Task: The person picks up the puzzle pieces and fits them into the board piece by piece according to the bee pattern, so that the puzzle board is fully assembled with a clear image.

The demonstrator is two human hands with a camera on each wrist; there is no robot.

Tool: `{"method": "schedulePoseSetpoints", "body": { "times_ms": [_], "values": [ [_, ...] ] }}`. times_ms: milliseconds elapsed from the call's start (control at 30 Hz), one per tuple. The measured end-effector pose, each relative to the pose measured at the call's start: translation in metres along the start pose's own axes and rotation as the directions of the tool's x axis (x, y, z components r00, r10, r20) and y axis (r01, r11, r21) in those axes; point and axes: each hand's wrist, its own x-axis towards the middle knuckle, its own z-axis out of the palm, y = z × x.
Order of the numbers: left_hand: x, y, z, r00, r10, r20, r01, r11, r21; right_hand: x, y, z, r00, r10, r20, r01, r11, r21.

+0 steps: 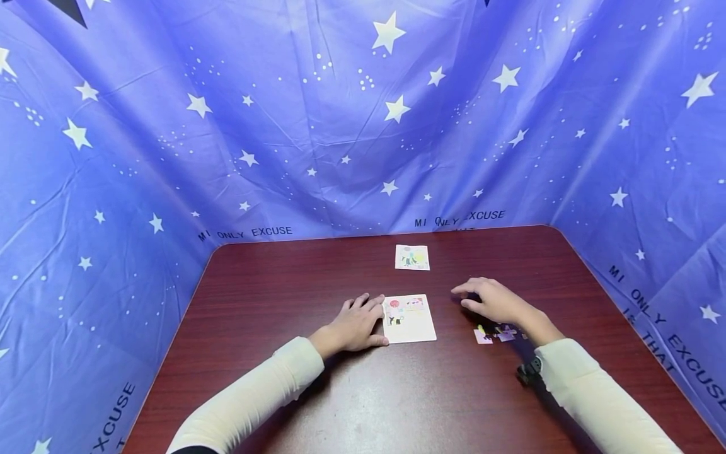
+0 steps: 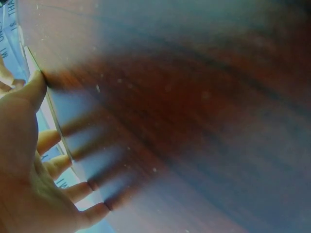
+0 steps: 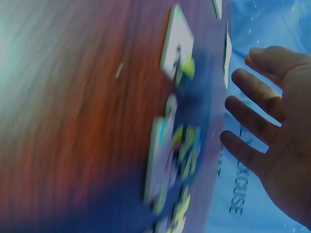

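A white square puzzle board (image 1: 416, 328) lies on the table, with several coloured pieces along its upper and left parts. At its left edge rests my left hand (image 1: 358, 323), fingers spread and thumb touching the lower left corner. The left wrist view shows the left hand (image 2: 29, 155) with its fingertips down along the board's edge. My right hand (image 1: 496, 301) hovers right of the board, fingers loosely bent and holding nothing. Close below it lie loose puzzle pieces (image 1: 483, 336). In the right wrist view these pieces (image 3: 177, 46) look blurred, and the right hand (image 3: 277, 111) is apart from them.
A small card (image 1: 412, 258) with a green and yellow picture lies behind the board. The dark red wooden table (image 1: 363, 403) meets a blue star-printed curtain (image 1: 340, 126) at the back and sides. A black band or device (image 1: 529, 372) sits at the right wrist.
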Motion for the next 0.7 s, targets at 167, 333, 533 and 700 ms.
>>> {"method": "schedulePoseSetpoints", "body": {
  "times_ms": [167,333,533,700],
  "values": [
    [-0.001,0.000,0.000,1.000,-0.002,-0.003,0.002,1.000,0.001,-0.013,0.013,-0.005,1.000,0.009,-0.016,-0.009,0.999,-0.031],
    [-0.001,0.000,-0.001,1.000,0.005,-0.003,-0.005,1.000,-0.013,-0.024,0.022,-0.012,1.000,0.011,-0.006,-0.011,0.999,-0.035],
    [-0.001,0.000,-0.001,1.000,0.005,-0.005,-0.005,1.000,-0.010,-0.033,0.031,-0.016,1.000,0.012,0.006,-0.012,0.999,-0.043],
    [0.000,0.000,-0.001,1.000,0.004,0.000,-0.004,1.000,-0.014,-0.040,0.037,-0.017,1.000,-0.002,0.028,0.003,0.999,-0.051]
  ]
}}
